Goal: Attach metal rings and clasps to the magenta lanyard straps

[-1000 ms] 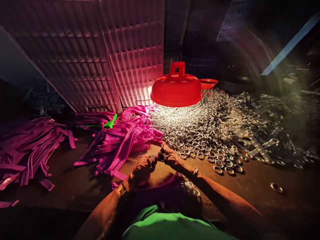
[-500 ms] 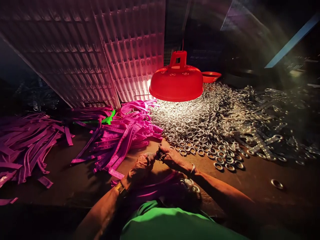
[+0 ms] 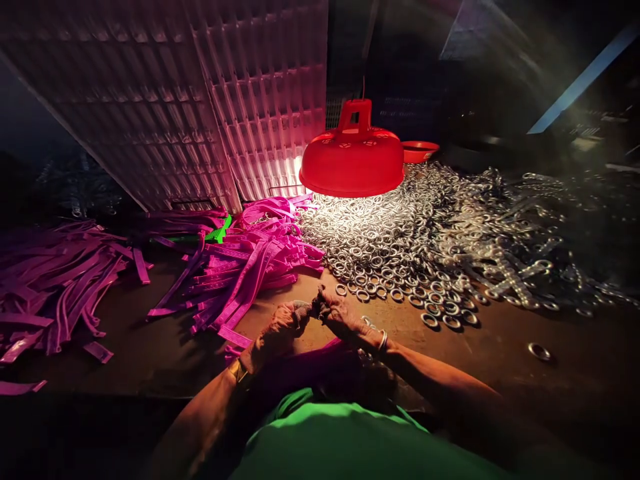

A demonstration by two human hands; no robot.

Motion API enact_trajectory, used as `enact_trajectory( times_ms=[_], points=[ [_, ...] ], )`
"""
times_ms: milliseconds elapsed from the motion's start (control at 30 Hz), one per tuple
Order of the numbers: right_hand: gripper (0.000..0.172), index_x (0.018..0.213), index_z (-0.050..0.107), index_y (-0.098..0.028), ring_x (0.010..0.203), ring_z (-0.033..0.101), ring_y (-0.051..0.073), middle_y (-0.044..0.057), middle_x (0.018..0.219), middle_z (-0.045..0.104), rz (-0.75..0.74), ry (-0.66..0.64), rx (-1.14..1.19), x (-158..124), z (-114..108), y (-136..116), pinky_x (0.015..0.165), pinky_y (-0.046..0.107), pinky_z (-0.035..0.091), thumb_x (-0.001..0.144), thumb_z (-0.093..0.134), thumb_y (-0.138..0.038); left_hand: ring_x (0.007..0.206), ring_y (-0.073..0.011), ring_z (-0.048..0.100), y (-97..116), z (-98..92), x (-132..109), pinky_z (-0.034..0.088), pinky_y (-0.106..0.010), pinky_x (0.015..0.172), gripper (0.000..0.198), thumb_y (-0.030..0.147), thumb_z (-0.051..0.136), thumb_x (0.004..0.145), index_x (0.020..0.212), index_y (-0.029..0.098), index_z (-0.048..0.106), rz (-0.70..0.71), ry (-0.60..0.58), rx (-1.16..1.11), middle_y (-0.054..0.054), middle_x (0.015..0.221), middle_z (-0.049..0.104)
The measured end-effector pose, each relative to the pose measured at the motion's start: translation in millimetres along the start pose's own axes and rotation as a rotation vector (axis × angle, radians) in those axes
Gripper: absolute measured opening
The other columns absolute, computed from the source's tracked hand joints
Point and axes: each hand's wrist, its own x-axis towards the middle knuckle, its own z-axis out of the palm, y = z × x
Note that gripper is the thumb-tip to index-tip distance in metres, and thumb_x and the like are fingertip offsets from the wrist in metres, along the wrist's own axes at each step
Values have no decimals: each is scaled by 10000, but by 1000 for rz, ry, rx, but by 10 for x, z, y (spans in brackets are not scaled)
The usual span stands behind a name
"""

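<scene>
My left hand (image 3: 284, 324) and my right hand (image 3: 342, 316) meet above the near part of the table, fingers closed and fingertips together. Dark wraps seem to cover some of the fingertips. Whatever they pinch is too small and shaded to make out. Beneath them, purple strap material (image 3: 320, 360) lies in shadow close to my body. Just beyond my left hand is a pile of bright magenta straps (image 3: 260, 257). A large heap of metal rings (image 3: 395, 260) spreads beyond my right hand, and a few rings (image 3: 367, 321) lie by my right wrist.
A red lamp (image 3: 353, 160) hangs low over the rings. More purple straps (image 3: 75, 287) are piled at the left. A green plastic piece (image 3: 219, 230) rests among the straps. Ribbed panels (image 3: 265, 100) stand behind. One loose ring (image 3: 539, 351) lies on the table (image 3: 480, 360) at right.
The view has shifted slightly, so the piles and lamp sit a little higher. My hands stay together, fingers closed, with only a slight change in their pose.
</scene>
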Motion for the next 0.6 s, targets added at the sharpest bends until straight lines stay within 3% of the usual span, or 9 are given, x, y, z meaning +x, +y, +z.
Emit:
enact_trajectory(
  times_ms=[133,267,367,467,600],
  points=[
    [205,945,553,-168,546,399,117,20,678,561,83,-4,-308,-50,-5,-59,521,248,205,764,485,-235,480,-64,187,-18,35,-47,144,-235,448,391,438,539,793,550,188,362,40,15,34,59,518,260],
    [99,782,553,-178,552,439,110,-4,634,550,135,-75,-131,23,8,16,500,219,243,721,475,-177,504,-64,227,-15,111,-73,186,-231,472,336,424,566,761,588,159,453,40,41,57,54,535,313],
    [44,702,516,-173,542,434,100,-11,623,540,74,-30,-51,130,9,83,499,212,278,718,478,-186,458,-55,267,7,134,-50,182,-218,440,310,437,593,705,649,141,519,-82,77,21,56,503,364],
    [163,704,480,-182,536,417,109,0,623,513,-18,-1,1,193,-33,76,508,226,344,811,361,-212,427,-58,346,78,106,-12,187,-209,405,340,453,611,653,725,125,565,-177,93,-3,30,526,455],
    [205,756,526,-200,739,497,171,51,734,560,-237,-118,3,96,-178,-65,713,295,436,836,344,-250,362,-32,204,270,42,-54,100,-224,382,366,488,597,646,694,126,562,-216,38,-63,90,424,304]
  ],
)
